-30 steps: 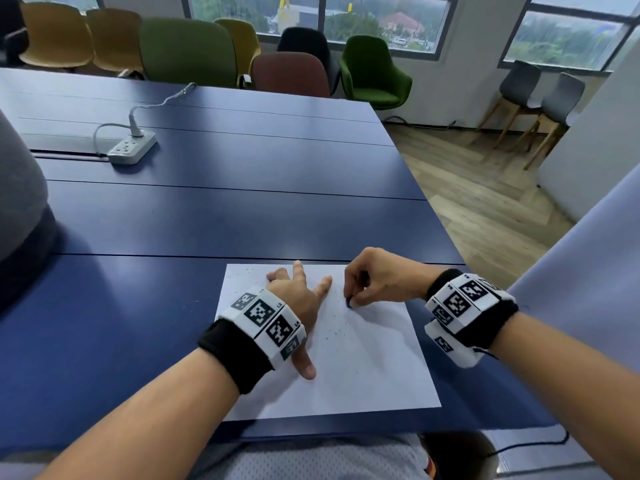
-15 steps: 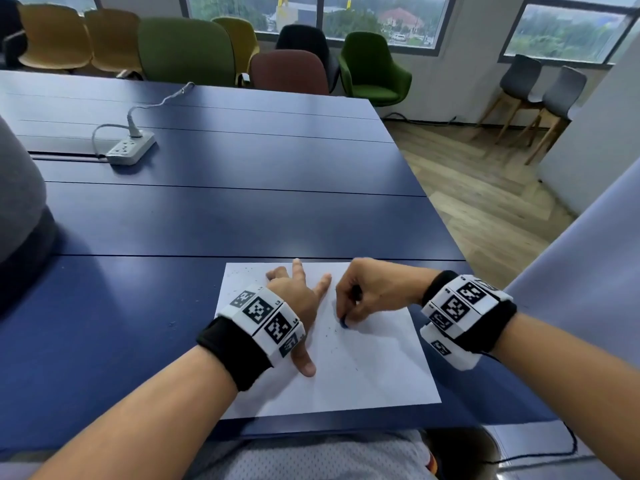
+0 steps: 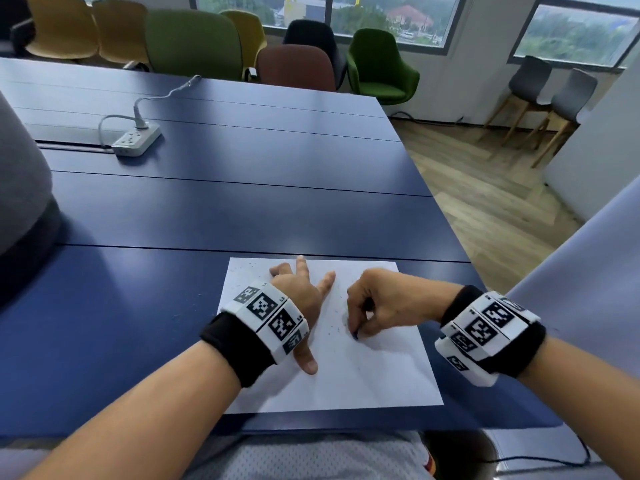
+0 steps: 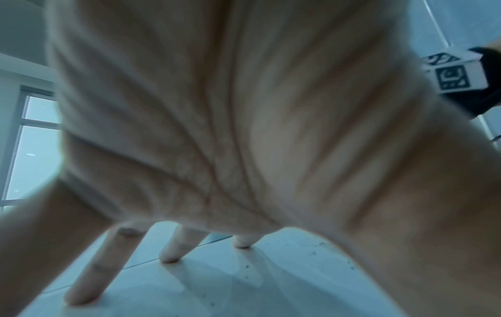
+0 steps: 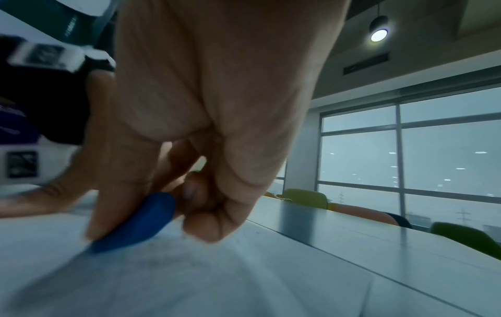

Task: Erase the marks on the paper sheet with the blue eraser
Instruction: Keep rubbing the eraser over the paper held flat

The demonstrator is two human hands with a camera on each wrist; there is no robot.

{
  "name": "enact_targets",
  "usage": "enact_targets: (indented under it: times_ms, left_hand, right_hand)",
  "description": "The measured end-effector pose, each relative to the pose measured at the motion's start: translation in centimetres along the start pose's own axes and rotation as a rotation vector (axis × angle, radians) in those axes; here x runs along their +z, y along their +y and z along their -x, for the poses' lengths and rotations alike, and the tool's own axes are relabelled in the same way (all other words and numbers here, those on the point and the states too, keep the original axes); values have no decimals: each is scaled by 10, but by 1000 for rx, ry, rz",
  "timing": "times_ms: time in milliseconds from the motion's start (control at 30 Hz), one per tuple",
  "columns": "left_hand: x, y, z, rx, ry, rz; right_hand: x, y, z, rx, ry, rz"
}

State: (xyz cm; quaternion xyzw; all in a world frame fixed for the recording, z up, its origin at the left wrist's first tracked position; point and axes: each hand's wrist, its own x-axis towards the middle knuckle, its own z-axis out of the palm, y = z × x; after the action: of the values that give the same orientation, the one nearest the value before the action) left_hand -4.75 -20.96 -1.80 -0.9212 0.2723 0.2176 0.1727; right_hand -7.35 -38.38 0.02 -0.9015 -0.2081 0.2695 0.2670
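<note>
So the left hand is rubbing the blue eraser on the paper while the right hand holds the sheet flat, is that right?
Not quite: the hands are swapped. The right hand pinches the blue eraser against the paper sheet, as the right wrist view shows, while the left hand holds the sheet flat with spread fingers.

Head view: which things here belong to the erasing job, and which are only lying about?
Belong to the job:
- blue eraser, pinched in the right hand, on the paper
- paper sheet, held flat by the left hand
- eraser crumbs on the sheet

Just lying about:
- power strip with its cable
- chairs behind the table
</note>
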Motion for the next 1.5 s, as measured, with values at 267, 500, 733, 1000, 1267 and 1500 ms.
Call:
enact_targets:
  times_ms: [267,500,733,1000,1267,1500]
  left_hand:
    - [0,0,0,-2,8,-13]
    - [1,0,-2,-2,-7,16]
    - [-2,3,2,13,10,-40]
    - [0,2,3,4,2,-6]
    - [-1,2,1,-3,-3,2]
    - [-3,2,4,-1,-1,-24]
  right_hand:
    - [-3,6,0,18,105,-25]
    - [-4,-1,-3,22,-1,-17]
    - [1,-4,4,54,-187,-3]
    - [-26,13,-30,92,250,4]
    - [-20,4,-19,112,-53,13]
    - [-16,9,-13,113,-40,-33]
